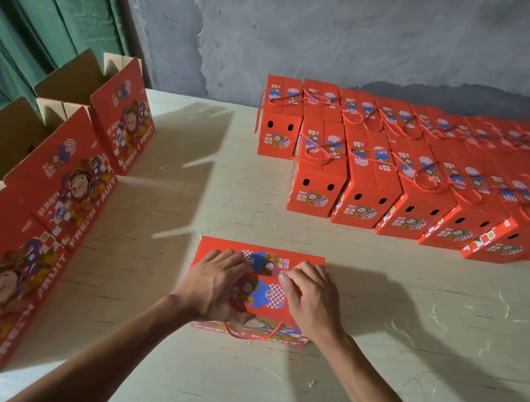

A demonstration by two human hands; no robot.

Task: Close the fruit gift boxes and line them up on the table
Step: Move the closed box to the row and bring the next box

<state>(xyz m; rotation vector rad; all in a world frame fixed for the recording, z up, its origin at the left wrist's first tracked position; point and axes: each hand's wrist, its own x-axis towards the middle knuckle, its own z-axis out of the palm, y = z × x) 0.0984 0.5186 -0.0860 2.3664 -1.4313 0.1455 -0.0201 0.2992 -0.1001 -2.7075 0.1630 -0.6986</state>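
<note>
Both grips, left [216,282] and right [307,292], press flat, fingers loosely bent, on the box [264,297] lid, gripping nothing; closed boxes [370,181] stand beyond.

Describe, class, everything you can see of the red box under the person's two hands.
The red box looks like printed cardboard, with blue, white-checked and cartoon artwork on its top flaps. It stands upright near the front middle of the pale table, apart from the rows of closed boxes behind. The left hand and right hand press on its top. A red cord handle loops over its near face, above white lettering.
</note>
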